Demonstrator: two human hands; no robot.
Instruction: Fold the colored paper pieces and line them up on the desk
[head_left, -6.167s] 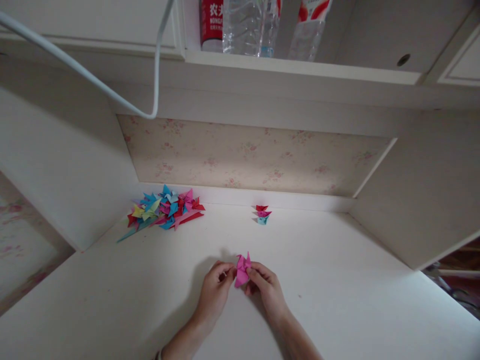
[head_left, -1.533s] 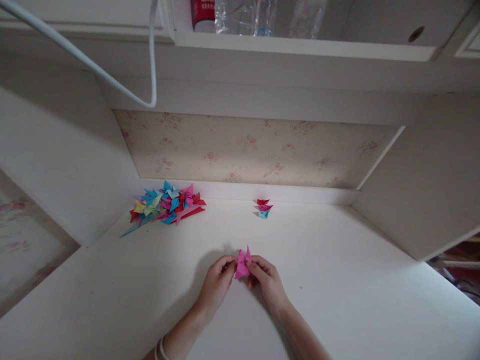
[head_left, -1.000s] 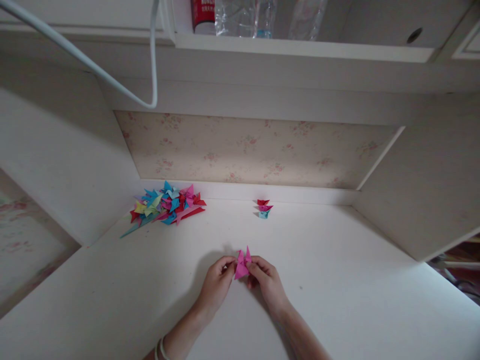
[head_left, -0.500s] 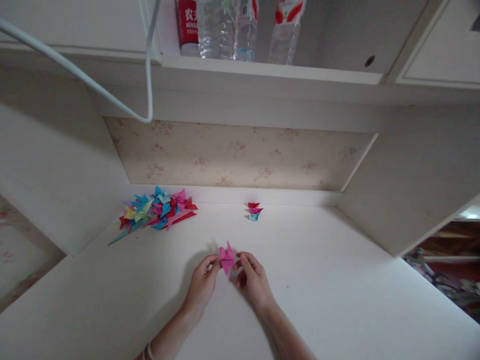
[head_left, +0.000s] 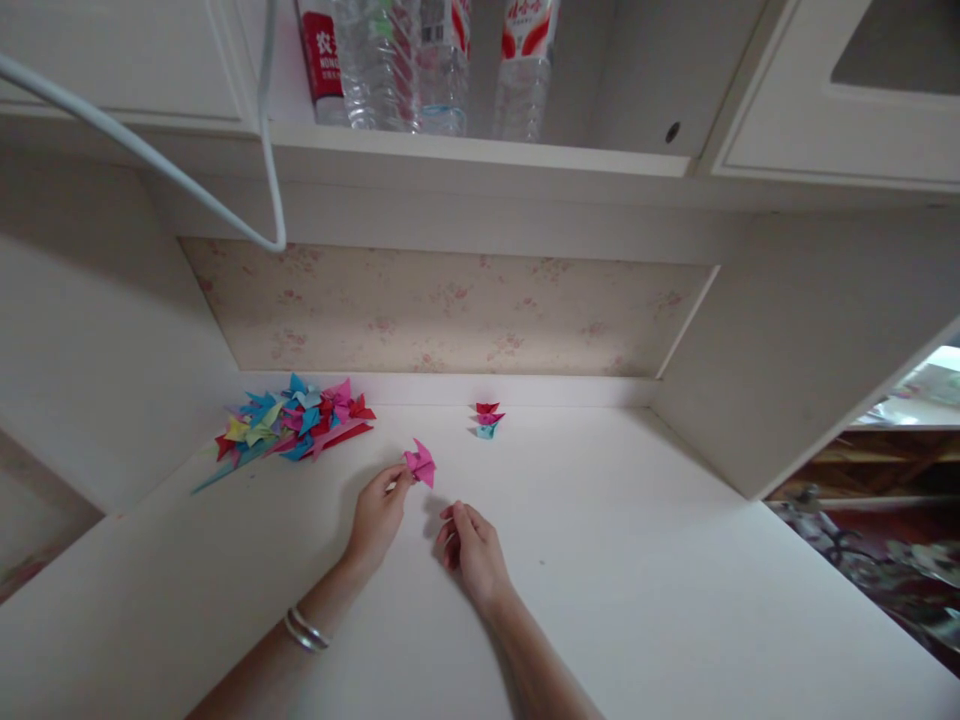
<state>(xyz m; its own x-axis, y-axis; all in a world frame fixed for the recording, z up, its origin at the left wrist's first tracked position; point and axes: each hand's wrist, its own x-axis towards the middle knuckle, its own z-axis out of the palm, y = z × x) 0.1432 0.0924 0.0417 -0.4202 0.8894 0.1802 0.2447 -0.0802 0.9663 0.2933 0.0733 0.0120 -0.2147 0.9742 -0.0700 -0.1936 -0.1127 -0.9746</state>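
Observation:
Pinched between the thumb and fingers of my left hand (head_left: 381, 510) is a pink origami paper crane (head_left: 420, 464), held just above the white desktop by one end. My right hand (head_left: 472, 550) rests lower and to the right, apart from the crane. Its fingers are loosely curled, slightly apart, with nothing visible in them. Beyond my hands, near the back edge, a short row of small folded cranes lies on the desk: a red crane (head_left: 487, 407), a pink crane (head_left: 491, 419) and a teal crane (head_left: 486, 432).
A heap of many-coloured folded paper cranes (head_left: 292, 420) lies at the back left of the white desk (head_left: 600, 600). Above hangs a shelf (head_left: 480, 150) with plastic bottles (head_left: 523, 85) and a red-labelled container (head_left: 324, 60). A white cable (head_left: 277, 200) dangles at the upper left.
My left hand has carried the pink crane forward and left, away from my right hand. The right hand's fingers have drawn in a little. The camera view has shifted.

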